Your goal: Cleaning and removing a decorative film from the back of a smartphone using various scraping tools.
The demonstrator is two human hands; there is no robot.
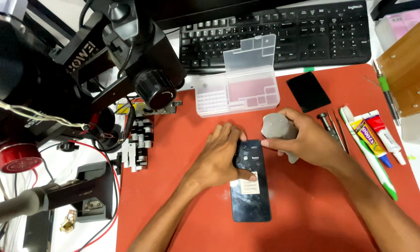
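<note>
A dark blue phone (252, 198) lies back side up on the red mat (182, 163), with a white sticker near its middle. My left hand (219, 156) rests flat on the phone's upper half and presses it against the mat. Gripped in my right hand (308, 140) is a grey lump of putty-like material (277, 127), held just right of the phone's top edge.
A clear plastic parts box (238, 84) stands open behind the hands, a black rectangular piece (308, 91) to its right. Tweezers, a screwdriver, glue tubes (376, 135) and a green-white pen lie at the right. A black microscope (140, 56) looms on the left, a keyboard (284, 32) at the back.
</note>
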